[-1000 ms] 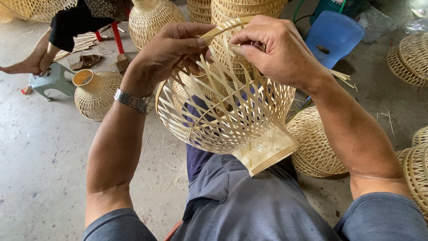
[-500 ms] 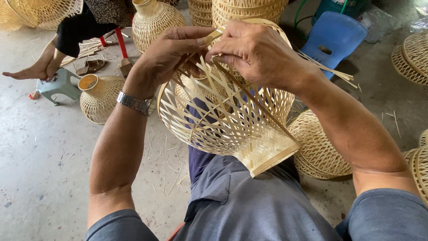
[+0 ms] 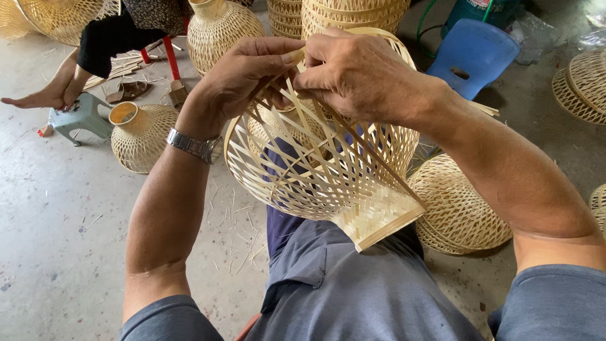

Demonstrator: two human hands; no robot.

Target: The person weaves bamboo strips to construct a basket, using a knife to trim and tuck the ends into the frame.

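Both the left hand (image 3: pixel 243 79) and the right hand (image 3: pixel 353 72) are pinching strips at the rim of the woven bamboo shade (image 3: pixel 328 170) mid-frame, likely tucking ends, needing a firm fold next.

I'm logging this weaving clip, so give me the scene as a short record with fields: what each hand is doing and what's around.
left hand: grip on the upper rim strips of the woven bamboo shade
right hand: grip on the same rim, touching the left
shade: open lattice, tight-woven band nearest the lap
wrist: metal watch
floor: finished shades, small grey stool, blue plastic stool
nearby: another person's leg
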